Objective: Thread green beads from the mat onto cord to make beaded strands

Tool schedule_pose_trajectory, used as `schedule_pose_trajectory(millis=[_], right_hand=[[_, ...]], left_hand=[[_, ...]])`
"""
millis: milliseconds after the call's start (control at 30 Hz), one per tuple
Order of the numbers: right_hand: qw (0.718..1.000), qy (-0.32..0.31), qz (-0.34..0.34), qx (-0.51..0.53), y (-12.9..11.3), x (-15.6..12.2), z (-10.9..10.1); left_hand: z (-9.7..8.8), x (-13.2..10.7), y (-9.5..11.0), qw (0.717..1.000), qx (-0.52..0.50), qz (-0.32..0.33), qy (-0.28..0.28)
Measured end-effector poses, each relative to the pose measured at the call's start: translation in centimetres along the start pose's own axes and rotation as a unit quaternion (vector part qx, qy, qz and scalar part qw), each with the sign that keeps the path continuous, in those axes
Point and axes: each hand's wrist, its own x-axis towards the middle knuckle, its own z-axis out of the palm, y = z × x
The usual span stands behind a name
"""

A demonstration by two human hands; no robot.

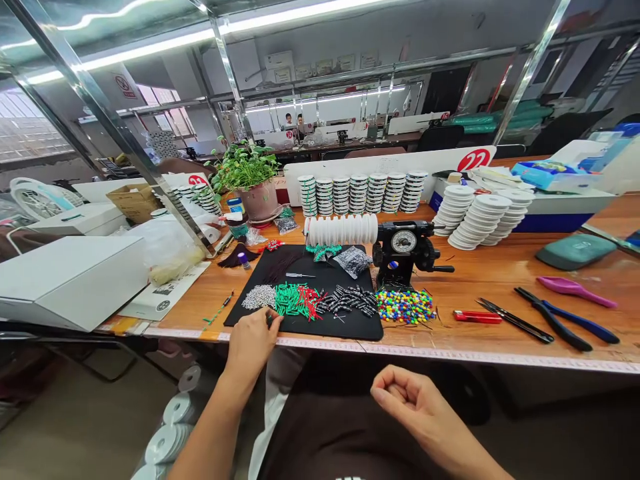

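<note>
My left hand (253,347) rests at the near edge of a black mat (300,325), with its fingertips pinched on a small dark piece (271,320). On the mat lie a heap of silver beads (259,297), green and red tubes (295,300), dark metal-banded parts (347,301), and a small screwdriver (300,275). A pile of multicoloured round-headed pins (405,307) sits at the mat's right edge. My right hand (410,393) hangs above my lap, off the table, fingers curled, with nothing visible in them.
A black dial counter (403,250) stands behind the mat, beside a roll of white spools (341,229). Pliers (565,319), red-handled cutters (477,317), and a purple tool (575,291) lie to the right. A measuring tape (425,352) runs along the table's near edge. White boxes (65,280) sit left.
</note>
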Motion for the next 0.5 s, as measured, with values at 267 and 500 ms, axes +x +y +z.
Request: schedule_pose_trajectory(millis=[267, 500], right_hand=[[0.996, 0.049, -0.029, 0.072, -0.7, 0.4, 0.0], [0.945, 0.242, -0.18, -0.123, 0.2, -0.1, 0.3]], left_hand=[[-2.9, 0.0, 1.3, 0.99, -0.095, -0.009, 0.105], [1.1, -5.4, 6.9, 0.861, -0.468, 0.002, -0.201]])
